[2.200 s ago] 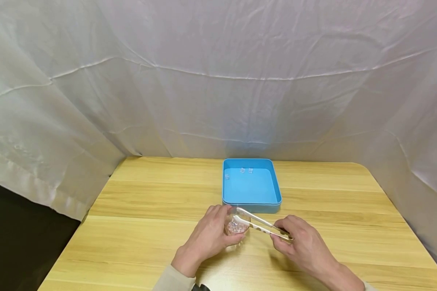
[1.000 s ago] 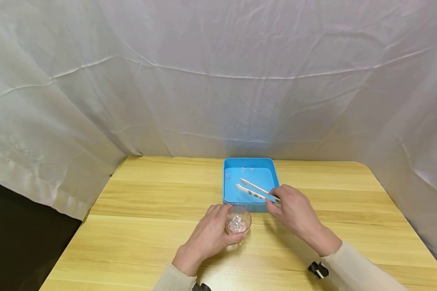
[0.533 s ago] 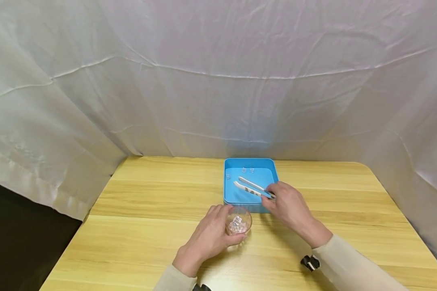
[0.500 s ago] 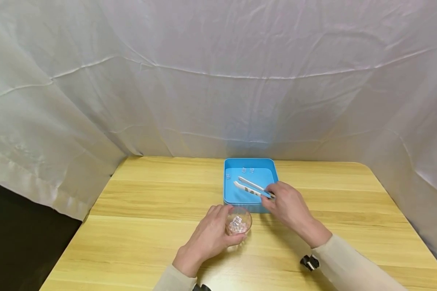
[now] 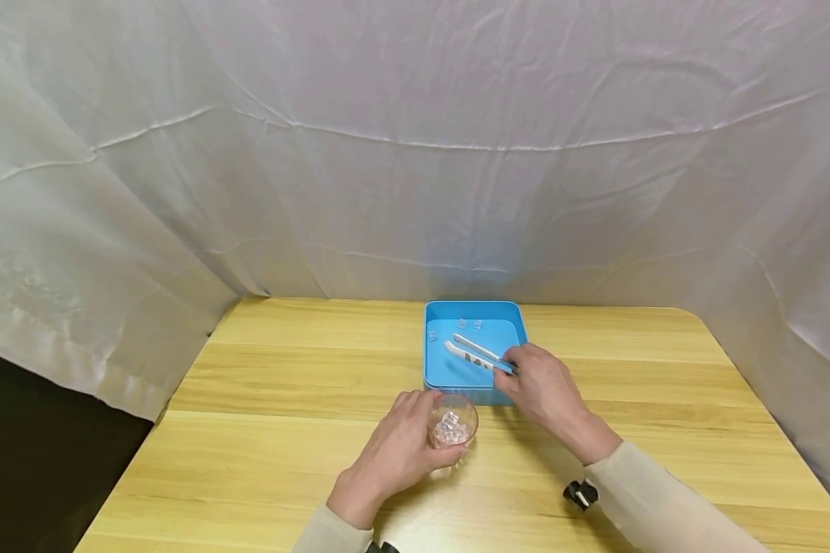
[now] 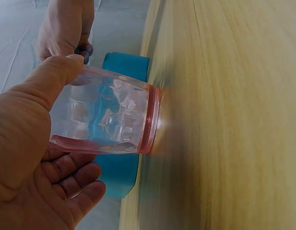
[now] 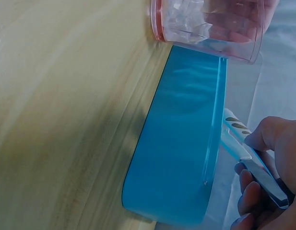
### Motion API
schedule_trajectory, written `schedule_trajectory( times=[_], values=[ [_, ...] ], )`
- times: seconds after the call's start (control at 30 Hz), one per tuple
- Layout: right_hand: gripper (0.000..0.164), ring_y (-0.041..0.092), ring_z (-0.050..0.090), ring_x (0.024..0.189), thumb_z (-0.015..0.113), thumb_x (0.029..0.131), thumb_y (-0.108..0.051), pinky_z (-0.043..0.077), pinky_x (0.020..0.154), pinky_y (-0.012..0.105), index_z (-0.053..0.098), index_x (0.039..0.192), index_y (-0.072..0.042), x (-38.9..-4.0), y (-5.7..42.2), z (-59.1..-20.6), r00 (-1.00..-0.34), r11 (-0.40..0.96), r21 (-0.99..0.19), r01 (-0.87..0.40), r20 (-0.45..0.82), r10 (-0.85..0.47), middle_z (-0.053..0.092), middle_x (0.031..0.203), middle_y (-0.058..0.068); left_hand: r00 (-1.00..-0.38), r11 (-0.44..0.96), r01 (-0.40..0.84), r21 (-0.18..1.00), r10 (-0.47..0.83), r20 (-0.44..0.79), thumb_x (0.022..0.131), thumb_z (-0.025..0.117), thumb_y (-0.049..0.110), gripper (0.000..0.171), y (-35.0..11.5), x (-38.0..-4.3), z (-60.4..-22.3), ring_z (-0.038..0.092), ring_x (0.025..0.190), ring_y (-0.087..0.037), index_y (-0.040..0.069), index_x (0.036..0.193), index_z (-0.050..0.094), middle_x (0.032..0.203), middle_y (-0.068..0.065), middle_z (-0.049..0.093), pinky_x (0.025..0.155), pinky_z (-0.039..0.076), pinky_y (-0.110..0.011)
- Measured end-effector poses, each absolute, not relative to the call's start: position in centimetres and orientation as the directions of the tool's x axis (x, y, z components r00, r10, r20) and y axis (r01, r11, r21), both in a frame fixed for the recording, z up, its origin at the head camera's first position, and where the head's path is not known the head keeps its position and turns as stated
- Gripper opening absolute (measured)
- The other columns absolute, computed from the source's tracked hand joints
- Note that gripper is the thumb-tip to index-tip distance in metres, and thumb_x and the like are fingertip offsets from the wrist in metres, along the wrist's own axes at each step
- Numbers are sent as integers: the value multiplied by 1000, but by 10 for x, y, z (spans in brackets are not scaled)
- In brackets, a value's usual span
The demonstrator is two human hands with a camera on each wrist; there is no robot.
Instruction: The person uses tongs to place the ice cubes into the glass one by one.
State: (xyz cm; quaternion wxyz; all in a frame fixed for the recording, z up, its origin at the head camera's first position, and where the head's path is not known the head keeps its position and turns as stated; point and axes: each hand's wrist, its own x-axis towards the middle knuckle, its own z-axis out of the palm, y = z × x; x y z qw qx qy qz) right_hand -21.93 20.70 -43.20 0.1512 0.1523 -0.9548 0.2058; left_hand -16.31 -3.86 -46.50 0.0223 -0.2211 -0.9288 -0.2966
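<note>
Three cubes [image 5: 478, 325] remained in the blue tray [image 5: 443, 372], several already in the cup [image 6: 97, 112] my left grip [image 5: 396, 445] held, as my right grip [image 5: 545, 389] held parted tongs [image 5: 470, 357].

Creased pale-grey curtain [image 5: 387, 200] behind and beside light wood-grain counter [image 5: 263, 438]; dark patch [image 5: 41, 461] below curtain, lower left.

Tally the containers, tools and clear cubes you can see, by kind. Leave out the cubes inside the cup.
Blue tray: 1
Clear cup: 1
Tongs: 1
Clear cubes lying in the tray: 3
Total: 6
</note>
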Motion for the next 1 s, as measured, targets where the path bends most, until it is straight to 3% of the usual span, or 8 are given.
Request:
schedule_trajectory(
  times=[0.43, 1.0],
  values=[
    [14, 14, 46, 64, 72, 90, -15, 42, 55, 28, 67, 83, -4, -225, 205, -435, -917, 880, -339, -334, 331, -221, 54, 73, 1, -901, 723, 423, 546, 397, 173, 85, 85, 53, 80, -38, -163, -465, 58, 121, -18, 8, 144, 55, 130, -3, 65, 103, 54, -38],
    [20, 18, 46, 62, 68, 94, -20, 37, 53, 28, 64, 80, -7, -248, 186, -433, -953, 907, -312, -282, 197, -229, 52, 71, 3, -903, 723, 422, 546, 391, 180, 84, 86, 52, 80, -41, -164, -467, 58, 119, -18, 7, 143, 55, 128, -3, 66, 103, 55, -38]
  ],
)
